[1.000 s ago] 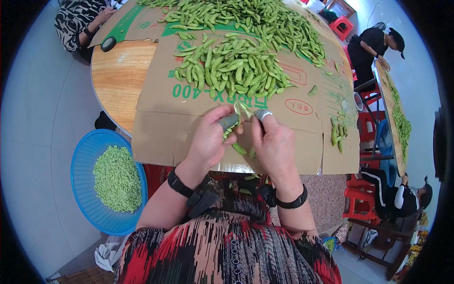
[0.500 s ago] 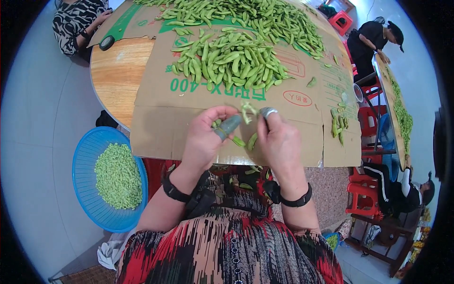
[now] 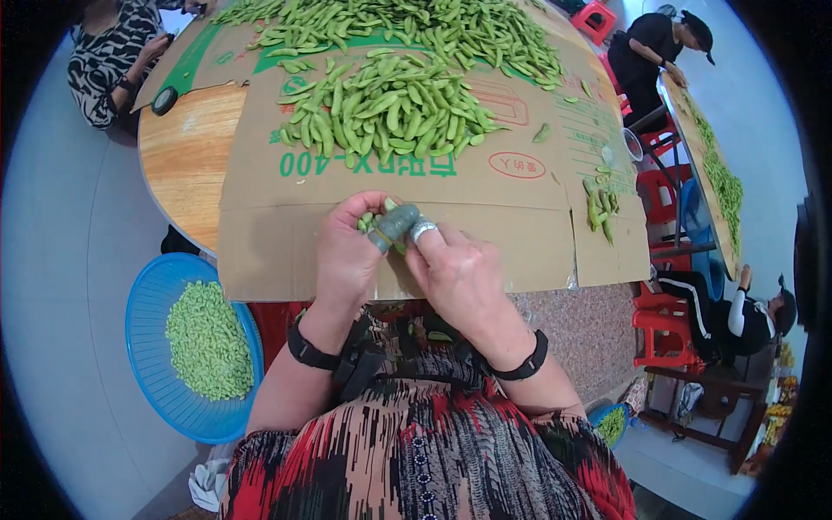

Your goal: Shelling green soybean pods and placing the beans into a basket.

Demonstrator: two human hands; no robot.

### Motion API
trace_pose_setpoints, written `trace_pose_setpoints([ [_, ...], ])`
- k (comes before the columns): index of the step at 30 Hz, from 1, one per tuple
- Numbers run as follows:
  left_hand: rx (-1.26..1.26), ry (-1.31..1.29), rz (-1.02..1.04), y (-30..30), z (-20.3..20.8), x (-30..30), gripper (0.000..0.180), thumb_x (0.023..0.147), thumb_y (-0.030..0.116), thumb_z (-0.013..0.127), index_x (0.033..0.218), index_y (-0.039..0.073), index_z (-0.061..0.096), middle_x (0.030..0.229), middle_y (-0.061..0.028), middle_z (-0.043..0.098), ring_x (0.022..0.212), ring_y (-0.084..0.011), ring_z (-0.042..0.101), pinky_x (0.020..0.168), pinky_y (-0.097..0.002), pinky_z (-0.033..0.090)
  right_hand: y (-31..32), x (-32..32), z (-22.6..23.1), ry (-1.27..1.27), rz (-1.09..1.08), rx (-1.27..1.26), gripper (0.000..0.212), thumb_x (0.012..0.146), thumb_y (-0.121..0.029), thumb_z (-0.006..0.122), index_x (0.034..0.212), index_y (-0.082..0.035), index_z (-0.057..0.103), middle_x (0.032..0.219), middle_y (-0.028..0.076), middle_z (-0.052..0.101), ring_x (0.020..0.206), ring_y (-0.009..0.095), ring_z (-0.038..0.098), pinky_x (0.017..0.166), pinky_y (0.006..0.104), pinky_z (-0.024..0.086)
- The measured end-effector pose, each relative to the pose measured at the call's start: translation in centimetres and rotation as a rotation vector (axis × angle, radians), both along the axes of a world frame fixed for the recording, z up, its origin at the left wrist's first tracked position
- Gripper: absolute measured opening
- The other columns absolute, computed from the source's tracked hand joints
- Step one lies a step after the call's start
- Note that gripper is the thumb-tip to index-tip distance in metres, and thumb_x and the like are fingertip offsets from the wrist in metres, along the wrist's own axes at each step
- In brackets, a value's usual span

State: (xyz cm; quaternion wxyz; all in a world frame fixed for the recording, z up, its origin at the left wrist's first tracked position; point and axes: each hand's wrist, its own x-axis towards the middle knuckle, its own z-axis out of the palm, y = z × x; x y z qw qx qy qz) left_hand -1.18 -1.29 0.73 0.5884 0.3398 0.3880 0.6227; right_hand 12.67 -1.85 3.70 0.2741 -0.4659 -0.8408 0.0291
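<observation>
My left hand point(image 3: 347, 251) is closed over the front part of the cardboard, its thumb wrapped in a grey-green cover. Between that thumb and the forefinger a green bean pod point(image 3: 391, 204) sticks out, and several shelled green beans point(image 3: 367, 222) rest in the curled fingers. My right hand point(image 3: 464, 270), with a silvery cover on its thumb, is closed against the left thumb; what its fingertips hold is hidden. Beyond both hands lies a heap of green bean pods point(image 3: 394, 108) on the cardboard sheet point(image 3: 286, 251).
Left of my lap stands a blue basket point(image 3: 143, 347) of shelled beans point(image 3: 208, 342). A bigger pod pile point(image 3: 485, 35) covers the far table. Some loose pods point(image 3: 598, 208) lie at right. A black tape roll point(image 3: 164, 101) sits at the left edge. Other people work around, with red stools point(image 3: 663, 338).
My hands have come together from apart, and the pale opened pod between them is out of sight. The whole view has shifted a little.
</observation>
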Motion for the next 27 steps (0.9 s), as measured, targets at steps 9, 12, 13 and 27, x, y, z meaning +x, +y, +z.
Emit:
trace_pose_setpoints([
  [9, -0.086, -0.491, -0.121, 0.1, -0.9, -0.8, 0.024, 0.080, -0.007, 0.055, 0.103, 0.000, 0.057, 0.087, -0.0056, 0.059, 0.068, -0.0088, 0.052, 0.047, -0.0151, 0.034, 0.6, -0.1, 0.3, 0.086, -0.033, -0.024, 0.015, 0.079, -0.015, 0.061, 0.070, -0.006, 0.053, 0.061, 0.009, 0.056, 0.054, 0.026, 0.059, 0.047, 0.0355, 0.047],
  [12, -0.095, -0.526, -0.079, 0.3, -1.0, -0.4, 0.024, 0.080, -0.009, 0.052, 0.103, 0.000, 0.056, 0.088, -0.0061, 0.059, 0.068, -0.0091, 0.052, 0.046, -0.0155, 0.034, 0.5, -0.2, 0.0, 0.076, -0.035, 0.001, 0.015, 0.079, -0.015, 0.061, 0.070, -0.006, 0.053, 0.061, 0.009, 0.056, 0.054, 0.025, 0.059, 0.046, 0.0354, 0.047],
  [13, -0.094, -0.524, -0.071, 0.3, -1.1, -0.2, 0.024, 0.080, -0.009, 0.052, 0.103, 0.000, 0.056, 0.088, -0.0061, 0.059, 0.068, -0.0091, 0.052, 0.046, -0.0155, 0.034, 0.6, -0.2, -0.2, 0.057, -0.041, 0.024, 0.015, 0.079, -0.016, 0.061, 0.070, -0.006, 0.053, 0.061, 0.009, 0.056, 0.054, 0.025, 0.059, 0.046, 0.0353, 0.047],
  [27, 0.116, 0.773, 0.202, 2.9, 0.2, -4.7, 0.028, 0.077, -0.002, 0.057, 0.104, 0.002, 0.063, 0.083, -0.0078, 0.064, 0.068, -0.0160, 0.057, 0.059, -0.0264, 0.045, 1.5, 1.4, 0.2, 0.089, 0.328, -0.491, 0.017, 0.081, -0.019, 0.060, 0.080, -0.003, 0.055, 0.067, 0.018, 0.057, 0.066, 0.038, 0.058, 0.059, 0.0437, 0.047],
])
